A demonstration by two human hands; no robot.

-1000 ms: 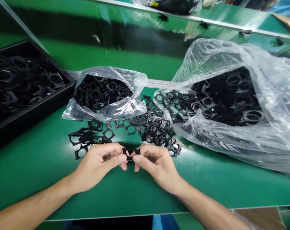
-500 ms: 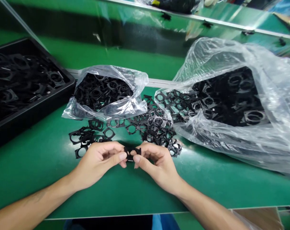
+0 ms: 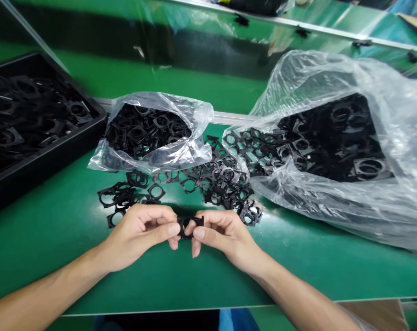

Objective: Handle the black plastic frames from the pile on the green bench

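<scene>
Between my two hands, just above the green table (image 3: 194, 285), is a small black frame with a round hole (image 3: 186, 235). My left hand (image 3: 143, 232) pinches its left side between thumb and fingers. On the other side my right hand (image 3: 222, 234) grips the right end, its thumb in front. Fingers cover much of the part. Behind my hands lie loose black frames of the same look: a small group (image 3: 121, 197) to the left and a larger heap (image 3: 225, 181) to the right.
A black bin (image 3: 91, 117) full of similar parts stands at the left. A clear plastic bag (image 3: 203, 112) holding more lies at the back middle, and a larger bag (image 3: 339, 209) spreads over the right. Behind them rises a green, shiny partition (image 3: 181, 78).
The black frame has tilted so that its round hole faces me more. Both hands keep their pinch and have shifted only slightly.
</scene>
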